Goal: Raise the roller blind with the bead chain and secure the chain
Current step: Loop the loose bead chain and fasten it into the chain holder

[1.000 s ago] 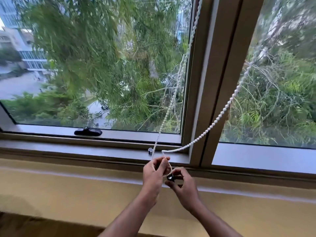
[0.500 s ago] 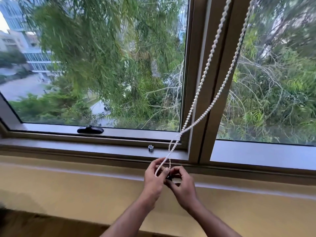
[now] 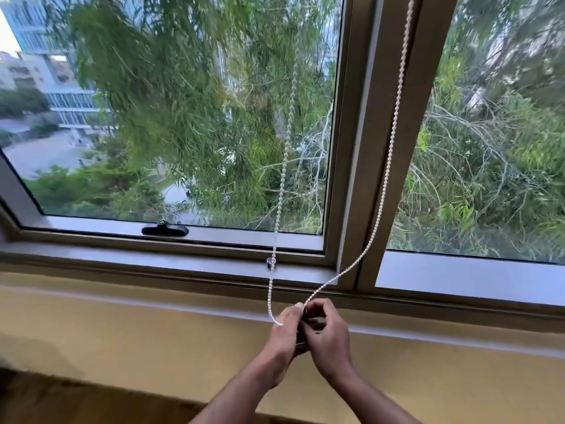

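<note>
A white bead chain (image 3: 394,123) hangs from above in two strands. One strand runs down in front of the left pane, the other along the centre mullion. They meet in a loop at my hands. My left hand (image 3: 282,333) pinches the bottom of the loop. My right hand (image 3: 325,330) is closed against it on the chain and on something small and dark that I cannot make out. A small clear chain clip (image 3: 270,262) sits on the lower window frame, just behind the left strand. The roller blind itself is out of view.
A black window handle (image 3: 164,230) lies on the left pane's bottom rail. The brown window frame (image 3: 356,148) divides two panes with trees outside. Below runs a beige wall ledge (image 3: 122,325).
The two strands, close together half a second ago, have spread apart; the left one now hangs over the clip. My hands stay joined on the loop and sit a little to the right.
</note>
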`<control>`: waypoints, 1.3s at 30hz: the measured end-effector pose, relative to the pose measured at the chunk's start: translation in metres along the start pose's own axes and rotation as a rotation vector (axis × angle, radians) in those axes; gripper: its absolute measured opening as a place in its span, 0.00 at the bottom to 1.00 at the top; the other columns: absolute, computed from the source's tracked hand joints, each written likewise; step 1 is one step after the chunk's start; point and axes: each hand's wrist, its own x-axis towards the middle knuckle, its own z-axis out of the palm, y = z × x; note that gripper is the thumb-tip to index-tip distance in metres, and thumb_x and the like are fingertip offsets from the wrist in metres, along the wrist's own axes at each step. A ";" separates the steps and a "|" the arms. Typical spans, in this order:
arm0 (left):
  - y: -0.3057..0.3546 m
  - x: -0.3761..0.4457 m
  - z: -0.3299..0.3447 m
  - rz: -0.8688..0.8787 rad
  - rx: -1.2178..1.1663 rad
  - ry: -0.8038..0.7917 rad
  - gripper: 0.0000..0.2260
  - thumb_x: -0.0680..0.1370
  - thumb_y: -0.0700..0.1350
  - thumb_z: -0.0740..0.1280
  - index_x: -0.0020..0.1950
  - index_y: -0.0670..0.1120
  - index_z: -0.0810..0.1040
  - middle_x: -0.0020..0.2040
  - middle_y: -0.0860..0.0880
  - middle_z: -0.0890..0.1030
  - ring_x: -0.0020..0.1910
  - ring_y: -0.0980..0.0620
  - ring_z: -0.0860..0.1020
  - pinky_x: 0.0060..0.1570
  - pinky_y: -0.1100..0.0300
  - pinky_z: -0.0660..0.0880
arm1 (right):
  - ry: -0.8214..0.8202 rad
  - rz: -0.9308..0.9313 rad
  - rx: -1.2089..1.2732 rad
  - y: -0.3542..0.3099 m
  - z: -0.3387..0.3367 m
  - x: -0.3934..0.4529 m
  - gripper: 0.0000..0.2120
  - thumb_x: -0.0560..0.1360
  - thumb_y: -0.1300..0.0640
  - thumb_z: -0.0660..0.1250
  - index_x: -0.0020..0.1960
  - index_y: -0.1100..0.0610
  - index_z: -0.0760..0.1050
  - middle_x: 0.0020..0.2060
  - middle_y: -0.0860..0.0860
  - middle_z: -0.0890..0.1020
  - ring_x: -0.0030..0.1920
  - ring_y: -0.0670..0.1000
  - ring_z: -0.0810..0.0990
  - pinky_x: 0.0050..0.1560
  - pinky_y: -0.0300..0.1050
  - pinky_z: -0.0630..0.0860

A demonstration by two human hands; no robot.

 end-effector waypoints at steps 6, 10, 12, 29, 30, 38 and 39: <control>0.003 0.002 -0.006 0.057 -0.061 -0.001 0.20 0.86 0.49 0.55 0.50 0.45 0.86 0.44 0.43 0.88 0.44 0.46 0.87 0.41 0.56 0.82 | -0.028 -0.036 -0.082 -0.007 -0.005 0.003 0.12 0.69 0.55 0.78 0.48 0.46 0.80 0.45 0.41 0.83 0.50 0.45 0.80 0.48 0.42 0.78; 0.010 0.005 -0.010 0.059 -0.047 0.061 0.22 0.85 0.50 0.55 0.46 0.46 0.86 0.39 0.45 0.81 0.35 0.48 0.79 0.40 0.54 0.75 | -0.117 -0.023 -0.021 -0.015 -0.008 0.008 0.14 0.69 0.60 0.74 0.51 0.45 0.81 0.49 0.42 0.84 0.52 0.45 0.82 0.46 0.40 0.79; 0.017 0.006 -0.015 0.056 -0.064 0.112 0.19 0.85 0.50 0.55 0.47 0.45 0.83 0.36 0.48 0.75 0.29 0.54 0.68 0.32 0.58 0.66 | -0.136 0.013 0.065 -0.019 -0.007 0.014 0.18 0.67 0.65 0.69 0.53 0.47 0.80 0.50 0.45 0.85 0.53 0.44 0.83 0.47 0.35 0.78; 0.046 -0.010 -0.061 0.165 0.006 0.095 0.09 0.85 0.49 0.57 0.53 0.55 0.77 0.33 0.49 0.74 0.24 0.55 0.59 0.30 0.62 0.52 | -0.451 -0.237 -0.604 -0.037 0.057 0.138 0.23 0.76 0.66 0.65 0.68 0.51 0.78 0.67 0.52 0.79 0.66 0.57 0.77 0.70 0.51 0.71; 0.047 -0.011 -0.063 0.173 0.014 0.083 0.09 0.85 0.49 0.56 0.54 0.54 0.77 0.34 0.49 0.75 0.24 0.55 0.59 0.30 0.62 0.52 | -0.488 -0.277 -0.656 -0.037 0.060 0.141 0.24 0.76 0.66 0.65 0.70 0.50 0.77 0.67 0.51 0.79 0.67 0.56 0.76 0.70 0.50 0.70; 0.051 -0.017 -0.069 0.157 0.000 0.011 0.10 0.84 0.50 0.56 0.48 0.53 0.75 0.34 0.48 0.75 0.23 0.55 0.58 0.29 0.61 0.53 | -0.526 -0.347 -0.849 -0.018 0.062 0.149 0.20 0.78 0.62 0.67 0.69 0.51 0.77 0.65 0.51 0.78 0.65 0.57 0.75 0.68 0.51 0.72; 0.051 -0.016 -0.069 0.134 -0.012 0.012 0.10 0.84 0.50 0.56 0.47 0.52 0.74 0.34 0.48 0.75 0.23 0.55 0.58 0.28 0.62 0.54 | -0.501 -0.347 -0.838 -0.016 0.060 0.149 0.19 0.77 0.61 0.68 0.68 0.52 0.78 0.64 0.52 0.78 0.64 0.57 0.76 0.66 0.51 0.74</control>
